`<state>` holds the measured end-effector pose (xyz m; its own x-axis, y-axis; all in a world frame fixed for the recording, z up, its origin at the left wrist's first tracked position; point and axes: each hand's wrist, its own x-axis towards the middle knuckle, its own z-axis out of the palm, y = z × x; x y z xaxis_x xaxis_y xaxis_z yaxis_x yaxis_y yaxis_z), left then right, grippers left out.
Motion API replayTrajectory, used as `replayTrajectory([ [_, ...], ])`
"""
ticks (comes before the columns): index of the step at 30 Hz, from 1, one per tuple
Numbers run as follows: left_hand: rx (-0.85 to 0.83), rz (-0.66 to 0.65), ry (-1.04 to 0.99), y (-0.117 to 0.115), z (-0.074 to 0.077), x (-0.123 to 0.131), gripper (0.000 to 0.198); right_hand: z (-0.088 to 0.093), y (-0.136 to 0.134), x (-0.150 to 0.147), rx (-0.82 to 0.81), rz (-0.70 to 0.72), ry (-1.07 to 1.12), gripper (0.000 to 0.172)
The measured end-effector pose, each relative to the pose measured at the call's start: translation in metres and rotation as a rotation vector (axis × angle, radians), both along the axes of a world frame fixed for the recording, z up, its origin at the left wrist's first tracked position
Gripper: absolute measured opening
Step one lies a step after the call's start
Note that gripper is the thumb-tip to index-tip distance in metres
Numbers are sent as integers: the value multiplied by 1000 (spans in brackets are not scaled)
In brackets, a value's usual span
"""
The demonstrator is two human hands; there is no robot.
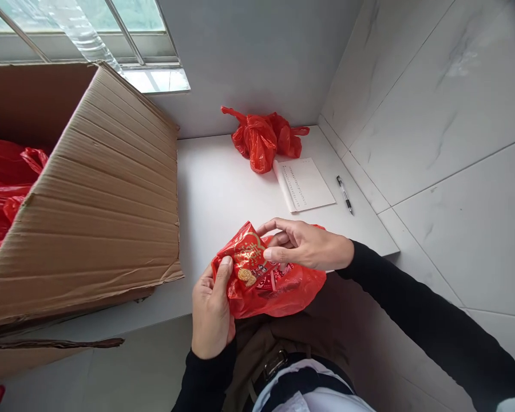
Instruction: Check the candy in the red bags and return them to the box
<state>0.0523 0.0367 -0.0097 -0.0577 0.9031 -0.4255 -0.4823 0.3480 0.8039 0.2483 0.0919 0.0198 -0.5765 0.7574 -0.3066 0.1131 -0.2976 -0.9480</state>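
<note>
Both hands hold a red plastic bag [278,289] over the front edge of a white counter [214,189]. My left hand [212,312] grips the bag's left side with the thumb on top. My right hand [302,245] pinches a red snack packet [248,257] with gold print at the bag's mouth. More printed packets show through the thin red plastic. Both sleeves are black.
A big open cardboard box [107,194] fills the left, with red bags [4,189] inside. At the back of the counter lies another knotted red bag [261,137], beside a lined notepad [306,184] and a pen [344,194]. Tiled wall stands on the right, a window at top left.
</note>
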Motion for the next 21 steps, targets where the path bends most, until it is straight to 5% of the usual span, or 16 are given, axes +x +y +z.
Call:
replayTrajectory([
  [7,-29,57,41,-7,6,0,45,1,3,0,24,-1,10,32],
  [21,27,-43,130,-11,9,-6,43,3,7,9,178,55,-37,35],
])
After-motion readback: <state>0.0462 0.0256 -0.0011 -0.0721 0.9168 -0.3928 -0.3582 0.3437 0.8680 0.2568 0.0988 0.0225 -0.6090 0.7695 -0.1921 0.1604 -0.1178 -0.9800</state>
